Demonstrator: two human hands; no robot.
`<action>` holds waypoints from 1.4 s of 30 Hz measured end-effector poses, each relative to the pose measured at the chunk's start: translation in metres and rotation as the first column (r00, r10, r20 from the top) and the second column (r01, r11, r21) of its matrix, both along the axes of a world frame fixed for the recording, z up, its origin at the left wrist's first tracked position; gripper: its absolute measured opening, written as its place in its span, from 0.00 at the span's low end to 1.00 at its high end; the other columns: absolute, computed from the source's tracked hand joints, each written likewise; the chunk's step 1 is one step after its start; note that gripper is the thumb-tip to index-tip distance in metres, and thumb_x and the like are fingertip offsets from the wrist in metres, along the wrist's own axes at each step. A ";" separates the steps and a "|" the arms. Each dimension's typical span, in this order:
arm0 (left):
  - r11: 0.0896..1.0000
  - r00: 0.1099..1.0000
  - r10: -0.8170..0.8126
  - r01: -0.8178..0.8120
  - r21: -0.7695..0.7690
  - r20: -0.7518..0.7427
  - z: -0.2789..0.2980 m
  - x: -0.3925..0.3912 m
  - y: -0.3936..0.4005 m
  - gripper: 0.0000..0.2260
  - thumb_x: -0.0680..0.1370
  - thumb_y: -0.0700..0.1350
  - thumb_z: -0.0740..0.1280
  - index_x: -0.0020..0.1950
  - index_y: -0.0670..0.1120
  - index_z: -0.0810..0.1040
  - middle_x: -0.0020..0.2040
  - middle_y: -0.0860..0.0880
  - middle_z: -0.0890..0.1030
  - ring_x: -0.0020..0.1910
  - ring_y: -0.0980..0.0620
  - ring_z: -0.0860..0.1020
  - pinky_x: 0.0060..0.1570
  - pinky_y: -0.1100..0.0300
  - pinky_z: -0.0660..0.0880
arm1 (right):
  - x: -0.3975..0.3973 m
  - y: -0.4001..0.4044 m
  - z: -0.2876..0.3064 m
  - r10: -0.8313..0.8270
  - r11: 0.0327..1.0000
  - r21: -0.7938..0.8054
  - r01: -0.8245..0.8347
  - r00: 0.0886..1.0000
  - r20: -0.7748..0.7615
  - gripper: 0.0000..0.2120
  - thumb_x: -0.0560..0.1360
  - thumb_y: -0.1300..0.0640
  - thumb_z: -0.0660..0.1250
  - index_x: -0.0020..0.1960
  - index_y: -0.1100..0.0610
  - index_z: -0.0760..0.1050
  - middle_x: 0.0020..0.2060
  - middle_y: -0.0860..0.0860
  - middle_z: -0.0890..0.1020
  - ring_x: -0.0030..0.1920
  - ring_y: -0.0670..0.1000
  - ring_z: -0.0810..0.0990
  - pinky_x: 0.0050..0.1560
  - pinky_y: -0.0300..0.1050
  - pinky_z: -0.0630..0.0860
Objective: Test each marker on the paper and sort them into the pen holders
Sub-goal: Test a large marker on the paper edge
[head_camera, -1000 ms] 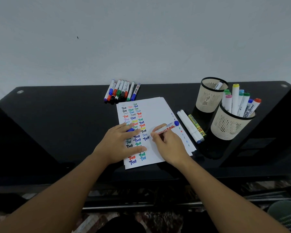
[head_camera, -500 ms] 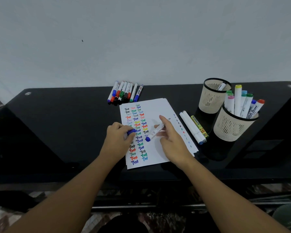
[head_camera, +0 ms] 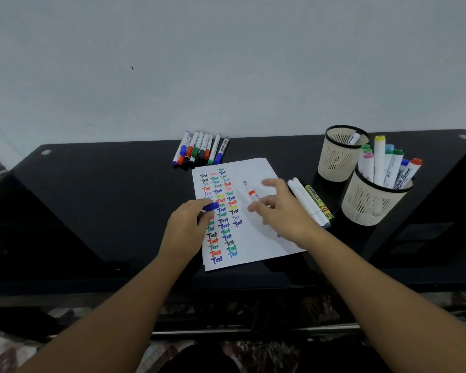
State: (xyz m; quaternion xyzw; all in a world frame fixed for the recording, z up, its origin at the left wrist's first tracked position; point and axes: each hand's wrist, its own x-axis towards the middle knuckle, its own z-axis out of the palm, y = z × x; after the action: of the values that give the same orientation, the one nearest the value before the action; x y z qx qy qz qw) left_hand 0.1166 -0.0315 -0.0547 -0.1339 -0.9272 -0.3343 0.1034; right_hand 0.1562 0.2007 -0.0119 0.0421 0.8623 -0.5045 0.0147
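A white paper (head_camera: 256,238) covered with coloured "Test" marks lies on the black table (head_camera: 105,205). My left hand (head_camera: 186,227) pinches a blue cap (head_camera: 211,206) at the paper's left edge. Just above the sheet, my right hand (head_camera: 283,211) holds an uncapped white marker (head_camera: 251,194) loosely in its fingers. The marker is blurred, and its tip points away from me. Two beige pen holders stand at the right. The far holder (head_camera: 335,162) has one marker in it, and the near holder (head_camera: 369,203) has several.
A row of several capped markers (head_camera: 199,149) lies at the table's back, beyond the paper. Two white markers (head_camera: 307,201) and a yellow-green marker (head_camera: 319,201) lie between the paper and the holders. A wall stands behind the table.
My right hand stopped writing, lifted off the paper and turned the marker round in its fingers. My left hand came off the sheet with the blue cap pinched in it.
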 end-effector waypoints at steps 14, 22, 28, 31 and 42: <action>0.993 0.995 -0.078 0.072 -0.092 -0.064 0.001 0.001 0.000 0.15 0.82 0.47 0.67 0.69 0.51 0.78 0.60 0.51 0.82 0.54 0.57 0.77 0.51 0.64 0.74 | -0.018 -0.002 -0.005 0.274 0.739 0.657 -0.153 0.958 -0.084 0.14 0.85 0.46 0.60 0.69 0.40 0.75 0.59 0.48 0.82 0.59 0.52 0.79 0.60 0.54 0.76; 0.986 0.981 -0.150 0.139 -0.090 -0.126 0.005 0.010 0.002 0.13 0.82 0.45 0.68 0.67 0.47 0.80 0.59 0.48 0.83 0.50 0.60 0.76 0.44 0.75 0.66 | -0.020 -0.011 -0.004 0.347 0.714 0.676 -0.181 0.930 -0.118 0.15 0.85 0.46 0.61 0.70 0.44 0.76 0.64 0.47 0.81 0.62 0.51 0.78 0.62 0.53 0.75; 0.982 0.982 -0.152 0.138 -0.128 -0.109 0.004 0.011 0.002 0.15 0.82 0.48 0.67 0.69 0.48 0.78 0.55 0.48 0.83 0.51 0.55 0.78 0.45 0.67 0.71 | -0.019 -0.013 -0.006 0.439 0.611 0.771 -0.179 0.887 -0.141 0.18 0.85 0.45 0.60 0.74 0.44 0.67 0.65 0.47 0.81 0.57 0.50 0.81 0.64 0.50 0.70; 0.983 0.991 -0.120 0.111 -0.143 -0.053 0.004 0.009 0.003 0.20 0.83 0.51 0.65 0.75 0.54 0.70 0.56 0.51 0.82 0.54 0.53 0.78 0.49 0.59 0.76 | -0.018 -0.018 -0.002 0.486 0.557 0.810 -0.183 0.863 -0.139 0.22 0.86 0.47 0.58 0.79 0.44 0.60 0.66 0.48 0.80 0.57 0.53 0.80 0.66 0.50 0.68; 0.982 0.995 -0.062 0.074 -0.171 0.076 0.006 0.000 0.007 0.31 0.80 0.62 0.64 0.80 0.53 0.62 0.73 0.50 0.73 0.72 0.50 0.69 0.73 0.46 0.66 | -0.011 -0.002 0.000 0.324 0.760 0.633 -0.149 0.931 -0.169 0.28 0.85 0.52 0.52 0.81 0.32 0.50 0.42 0.49 0.74 0.40 0.49 0.75 0.42 0.48 0.74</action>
State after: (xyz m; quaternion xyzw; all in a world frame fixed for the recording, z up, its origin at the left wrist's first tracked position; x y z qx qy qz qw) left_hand 0.1170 -0.0248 -0.0483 -0.1623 -0.9507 -0.2600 0.0470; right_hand 0.1456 0.1988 -0.0114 -0.1342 0.9703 -0.1941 -0.0523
